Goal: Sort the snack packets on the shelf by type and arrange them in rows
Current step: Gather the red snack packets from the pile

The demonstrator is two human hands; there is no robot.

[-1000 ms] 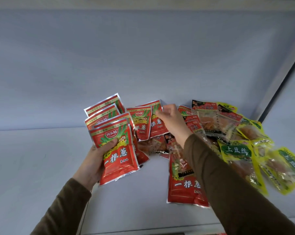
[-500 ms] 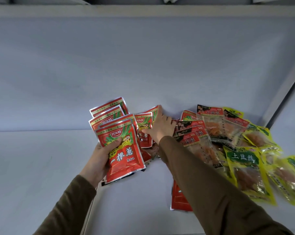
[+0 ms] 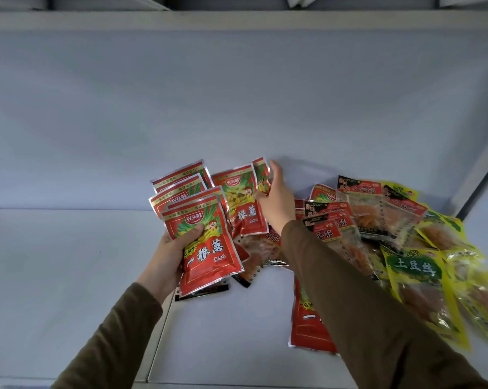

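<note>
Right hand [image 3: 275, 203] fingers apparently pinch two red packets [image 3: 244, 202].

Right hand [image 3: 275, 199] lifted two red packets [image 3: 244, 202] (toward held stack).

The left hand [image 3: 170, 256] is raised near the middle of the shelf, thumb across the front and fingers curled behind a fanned stack of red foil snack packets [image 3: 200, 228]. The right hand [image 3: 275, 200] reaches farther toward the shelf's back edge, its grip pinching one more red foil packet [image 3: 262, 175]. Both forearms wear olive-brown sleeves.
</note>
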